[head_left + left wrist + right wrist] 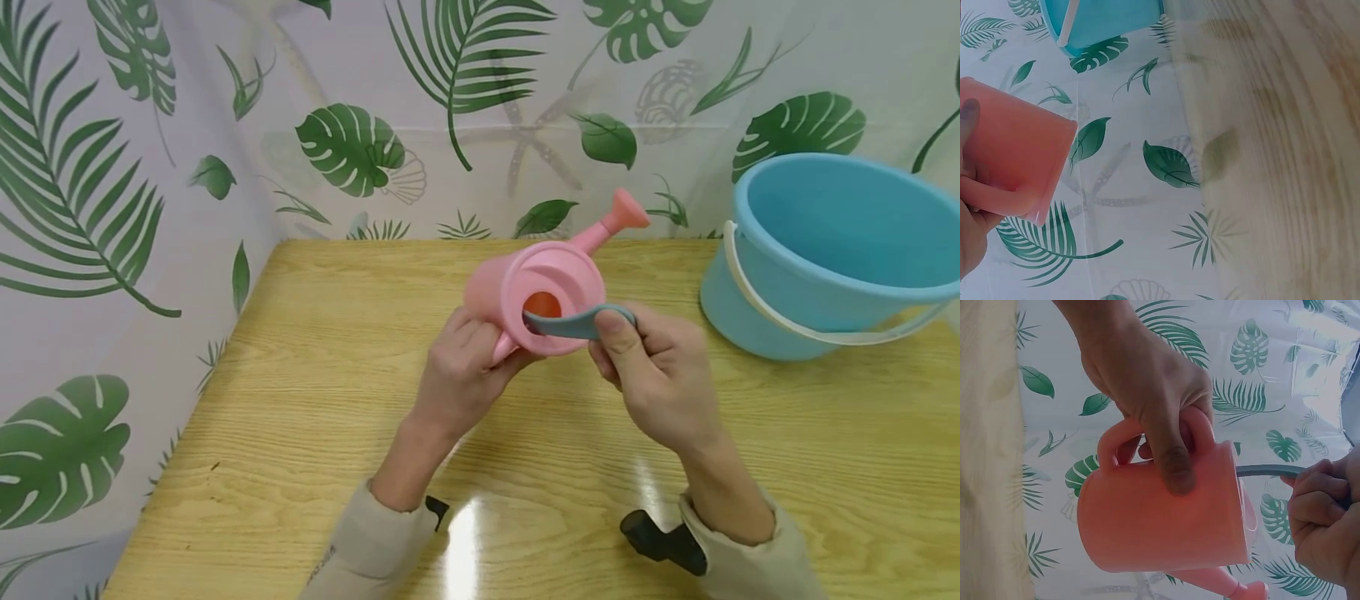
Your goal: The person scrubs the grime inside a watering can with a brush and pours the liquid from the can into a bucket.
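A pink watering can (pixel 487 287) is held above the table, tipped so its mouth faces the head camera and its spout points up to the right. My left hand (pixel 461 367) grips it by the handle (pixel 1113 440), with the thumb lying along the can's side in the right wrist view. Between thumb and fingers, my right hand (pixel 667 375) pinches the end of a grey-blue curved tool (pixel 573 325). The tool's other end reaches inside the can's mouth, so its tip is hidden. Something orange (pixel 543 306) shows inside the can; what it is I cannot tell.
A light blue bucket (pixel 795 308) with a white handle (pixel 765 308) stands on the wooden table (pixel 315 400) at the right. Behind the table hangs a white sheet (pixel 255 167) printed with green leaves. Black straps or mounts (pixel 660 542) show at the sleeves.
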A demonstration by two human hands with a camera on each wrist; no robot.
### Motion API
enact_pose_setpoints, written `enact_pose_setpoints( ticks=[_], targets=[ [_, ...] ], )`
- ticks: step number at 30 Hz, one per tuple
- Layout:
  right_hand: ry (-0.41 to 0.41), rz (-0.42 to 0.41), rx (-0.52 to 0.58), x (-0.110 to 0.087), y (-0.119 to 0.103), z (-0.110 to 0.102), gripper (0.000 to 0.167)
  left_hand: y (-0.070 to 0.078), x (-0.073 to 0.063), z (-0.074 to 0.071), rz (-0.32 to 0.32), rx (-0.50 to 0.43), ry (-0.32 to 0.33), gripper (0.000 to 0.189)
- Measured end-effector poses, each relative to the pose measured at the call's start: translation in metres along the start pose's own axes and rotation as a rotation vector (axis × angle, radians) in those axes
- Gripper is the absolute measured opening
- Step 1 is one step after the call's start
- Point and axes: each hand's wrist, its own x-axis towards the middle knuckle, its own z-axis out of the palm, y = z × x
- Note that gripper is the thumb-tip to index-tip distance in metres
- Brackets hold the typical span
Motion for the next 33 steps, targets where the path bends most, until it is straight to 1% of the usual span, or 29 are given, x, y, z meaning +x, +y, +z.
enact_pose_setpoints(
  ticks=[1,4,8,10,14,17,20,24,25,27,30,33],
  targets=[
    [-0.007,0.003,-0.008,0.000,-0.001,0.000,0.034,0.000,0.000,0.000,0.000,-0.005,-0.003,0.050],
    [-0.062,0.028,-0.102,-0.001,-0.001,0.001,0.032,0.001,-0.001,0.003,0.013,-0.034,-0.004,0.048],
    [-0.134,0.026,-0.283,-0.003,-0.002,0.004,0.032,0.000,-0.003,0.004,0.055,-0.059,0.004,0.040],
    [-0.150,-0.024,-0.380,-0.004,-0.004,0.007,0.033,-0.001,-0.004,0.003,0.081,-0.052,0.011,0.039],
    [-0.142,-0.131,-0.609,-0.008,-0.011,0.011,0.042,-0.004,-0.007,0.002,0.126,-0.039,0.018,0.043],
    [-0.118,-0.160,-0.734,-0.011,-0.015,0.014,0.045,-0.005,-0.009,0.004,0.139,-0.036,0.006,0.042],
    [-0.092,-0.174,-0.791,-0.011,-0.013,0.016,0.042,-0.005,-0.011,0.004,0.136,-0.024,-0.007,0.041],
    [-0.073,-0.209,-0.829,-0.011,-0.008,0.020,0.018,-0.006,-0.012,0.001,0.140,-0.007,-0.010,0.042],
    [-0.067,-0.217,-0.837,-0.011,-0.008,0.021,0.014,-0.006,-0.012,0.001,0.143,-0.004,-0.007,0.042],
    [-0.058,-0.229,-0.855,-0.012,-0.007,0.023,0.014,-0.006,-0.012,0.000,0.148,-0.002,0.000,0.041],
    [-0.045,-0.244,-0.867,-0.013,-0.006,0.025,0.003,-0.007,-0.010,-0.001,0.144,-0.006,0.003,0.039],
    [-0.044,-0.241,-0.869,-0.015,-0.007,0.026,0.020,-0.008,-0.008,-0.002,0.143,-0.016,0.009,0.038]
  ],
)
